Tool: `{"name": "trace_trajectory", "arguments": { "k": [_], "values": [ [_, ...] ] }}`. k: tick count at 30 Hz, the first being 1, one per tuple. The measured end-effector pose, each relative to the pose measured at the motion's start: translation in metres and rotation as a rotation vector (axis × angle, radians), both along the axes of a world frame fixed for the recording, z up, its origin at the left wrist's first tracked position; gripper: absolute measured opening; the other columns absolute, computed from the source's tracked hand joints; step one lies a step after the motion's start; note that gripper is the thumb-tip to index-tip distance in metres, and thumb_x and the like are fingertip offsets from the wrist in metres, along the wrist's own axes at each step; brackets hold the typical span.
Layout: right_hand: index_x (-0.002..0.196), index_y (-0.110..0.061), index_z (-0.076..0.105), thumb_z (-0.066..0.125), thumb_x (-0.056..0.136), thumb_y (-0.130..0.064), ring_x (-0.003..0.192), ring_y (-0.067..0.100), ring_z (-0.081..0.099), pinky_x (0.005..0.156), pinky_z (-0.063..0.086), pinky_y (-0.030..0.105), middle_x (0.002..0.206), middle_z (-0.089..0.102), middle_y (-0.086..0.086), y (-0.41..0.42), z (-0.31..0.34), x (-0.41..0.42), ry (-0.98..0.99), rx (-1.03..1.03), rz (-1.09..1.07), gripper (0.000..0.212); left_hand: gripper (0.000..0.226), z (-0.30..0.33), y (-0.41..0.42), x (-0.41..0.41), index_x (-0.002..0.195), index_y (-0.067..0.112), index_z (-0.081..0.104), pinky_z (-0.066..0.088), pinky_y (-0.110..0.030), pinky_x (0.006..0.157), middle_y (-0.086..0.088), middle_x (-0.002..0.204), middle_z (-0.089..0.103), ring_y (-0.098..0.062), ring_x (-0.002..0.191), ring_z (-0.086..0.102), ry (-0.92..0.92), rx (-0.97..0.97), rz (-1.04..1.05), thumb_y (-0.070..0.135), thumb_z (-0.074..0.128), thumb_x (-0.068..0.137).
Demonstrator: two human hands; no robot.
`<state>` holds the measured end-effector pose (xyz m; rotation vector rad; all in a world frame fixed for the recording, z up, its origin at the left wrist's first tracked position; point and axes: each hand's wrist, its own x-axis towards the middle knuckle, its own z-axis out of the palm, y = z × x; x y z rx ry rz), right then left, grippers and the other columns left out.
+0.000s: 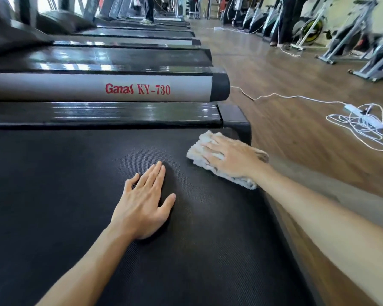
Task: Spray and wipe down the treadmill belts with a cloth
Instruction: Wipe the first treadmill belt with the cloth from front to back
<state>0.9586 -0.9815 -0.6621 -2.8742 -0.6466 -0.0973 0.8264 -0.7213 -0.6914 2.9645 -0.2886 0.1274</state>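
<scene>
Belt: the black, fine-ribbed rubber treadmill belt (75, 195) fills the lower left; its near and left parts run out of the picture.
Cloth: a folded, off-white fluffy cloth (205, 149) lies flat on the belt at its far right corner, just beside the black end cap; most of its middle is hidden under the right hand, so only its frayed edges show.
Right hand: the right hand (232, 157) presses palm-down on the cloth, grip wide with fingers stretched out flat, not curled round it; a dark mark on the wrist is too blurred to make out.
Left hand: the left hand (142, 202) rests flat on the bare belt, near the cloth but apart from it, grip wide, fingers straight and close together, thumb spread, holding nothing.
Side rail: a grey rail with red lettering "Ganas KY-730" (137, 89) belongs to the next treadmill, beyond a glossy black strip.
Floor: brown wood-look floor (296, 80) to the right carries a tangled white cable with a power strip (360, 122).
Background: further treadmills, exercise bikes and standing people's legs are blurred and cut off at the top edge.
</scene>
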Motion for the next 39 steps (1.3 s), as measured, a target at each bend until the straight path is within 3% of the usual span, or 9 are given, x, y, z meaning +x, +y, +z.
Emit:
{"name": "trace_trajectory", "arguments": {
  "k": [2,4,7,10,15,21,25,35,39],
  "values": [
    [0.147,-0.042,0.046,0.030,0.099,-0.064,0.144,0.021,0.039,0.113,0.035,0.052,0.157,0.039,-0.010,-0.006,-0.001,0.023,0.004,-0.027,-0.209,0.055,0.093,-0.001,0.001,-0.001,0.163,0.020,-0.004,-0.001,-0.036,0.126,0.010,0.169,-0.014,-0.002,0.153,-0.014,-0.001,-0.003,0.008,0.067,-0.006,0.083],
    [0.144,-0.037,0.049,0.024,0.097,-0.065,0.140,0.025,0.043,0.110,0.038,0.051,0.151,0.046,-0.005,0.011,0.000,0.037,-0.047,-0.029,-0.271,0.060,0.092,0.000,-0.001,0.000,0.163,0.020,-0.002,0.000,-0.036,0.126,0.010,0.169,-0.011,-0.002,0.153,-0.012,-0.001,-0.016,0.005,0.067,-0.004,0.083],
    [0.148,-0.034,0.048,0.032,0.102,-0.061,0.144,0.028,0.041,0.115,0.035,0.049,0.157,0.043,-0.001,0.043,0.006,0.021,-0.026,-0.035,-0.081,0.056,0.092,0.001,0.001,-0.002,0.163,0.021,-0.002,0.000,-0.035,0.126,0.010,0.169,-0.011,-0.002,0.153,-0.012,0.006,-0.009,0.002,0.067,-0.003,0.083],
    [0.153,-0.040,0.044,0.040,0.100,-0.063,0.153,0.018,0.028,0.122,0.026,0.046,0.167,0.030,-0.011,0.030,-0.001,-0.008,-0.010,-0.004,0.137,0.057,0.092,0.000,0.001,0.000,0.162,0.023,-0.006,-0.002,-0.034,0.126,0.012,0.168,-0.016,-0.001,0.153,-0.015,0.014,0.012,0.006,0.067,-0.007,0.082],
    [0.146,-0.041,0.046,0.033,0.098,-0.065,0.145,0.025,0.039,0.114,0.036,0.050,0.158,0.039,-0.008,0.009,0.004,0.035,0.033,0.118,-0.255,0.056,0.092,-0.001,0.001,0.000,0.163,0.022,-0.003,0.000,-0.035,0.126,0.011,0.169,-0.012,-0.001,0.153,-0.013,0.007,-0.001,0.002,0.067,-0.004,0.083],
    [0.153,-0.040,0.043,0.033,0.100,-0.064,0.145,0.038,0.038,0.116,0.032,0.046,0.168,0.026,-0.004,0.015,0.003,0.044,0.088,0.197,-0.459,0.060,0.094,-0.002,0.001,0.001,0.163,0.020,0.003,0.003,-0.037,0.126,0.009,0.170,-0.006,-0.004,0.155,-0.008,-0.003,-0.018,0.004,0.068,-0.002,0.083],
    [0.157,-0.038,0.038,0.030,0.102,-0.061,0.148,0.036,0.034,0.117,0.029,0.044,0.170,0.021,-0.003,0.016,0.006,0.040,0.107,0.185,-0.511,0.060,0.096,0.000,-0.001,0.001,0.163,0.020,0.002,0.003,-0.037,0.125,0.009,0.170,-0.006,-0.004,0.154,-0.009,-0.002,-0.002,0.006,0.068,-0.004,0.080],
    [0.159,-0.036,0.033,0.030,0.105,-0.053,0.144,0.030,0.041,0.114,0.032,0.041,0.164,0.037,0.000,-0.007,0.001,-0.016,0.115,0.232,-0.539,0.057,0.099,0.000,0.002,0.004,0.163,0.020,0.003,0.006,-0.038,0.124,0.009,0.170,-0.006,-0.003,0.154,-0.007,0.017,0.048,0.010,0.069,-0.006,0.078],
    [0.149,-0.045,0.041,0.028,0.093,-0.071,0.133,0.028,0.054,0.111,0.043,0.049,0.152,0.052,-0.004,-0.021,-0.014,-0.055,0.178,0.400,-0.536,0.063,0.099,-0.001,-0.001,0.001,0.163,0.018,0.004,0.006,-0.039,0.124,0.007,0.170,-0.003,-0.005,0.155,-0.005,0.018,0.059,0.027,0.068,-0.005,0.078]
  ]
}}
